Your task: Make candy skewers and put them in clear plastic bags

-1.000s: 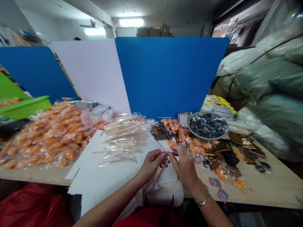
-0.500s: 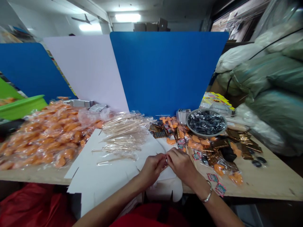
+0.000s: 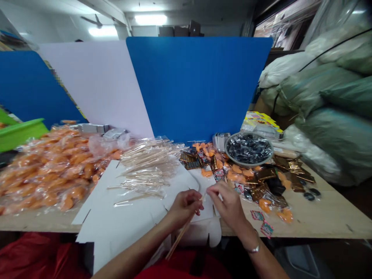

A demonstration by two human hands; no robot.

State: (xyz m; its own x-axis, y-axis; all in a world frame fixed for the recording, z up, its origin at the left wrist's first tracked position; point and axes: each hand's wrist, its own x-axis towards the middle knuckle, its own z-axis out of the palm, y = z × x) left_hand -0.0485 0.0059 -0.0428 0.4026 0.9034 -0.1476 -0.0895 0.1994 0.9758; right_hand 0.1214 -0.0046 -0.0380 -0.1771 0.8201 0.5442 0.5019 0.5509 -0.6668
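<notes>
My left hand (image 3: 184,208) is shut on a thin wooden stick (image 3: 180,236), whose lower end slants down towards my body. My right hand (image 3: 228,205) sits just to the right, its fingertips pinched close to the stick's upper end. Whether they hold anything is too small to tell. Both hands are above a white cardboard sheet (image 3: 122,209). Beyond them lies a bundle of wooden sticks in transparent plastic (image 3: 145,168). A metal bangle (image 3: 254,250) circles my right wrist.
Bagged orange sweets (image 3: 49,174) heap on the left of the wooden table (image 3: 325,221). Gold sachets and orange pieces (image 3: 250,182) spread right, behind them a grey bowl of dark wrapped items (image 3: 248,149). Blue and white panels (image 3: 197,85) stand behind; large sacks (image 3: 322,104) pile right.
My hands have drawn slightly apart, and the stick now shows below my left hand. The whole scene has shifted a little left and up in the view.
</notes>
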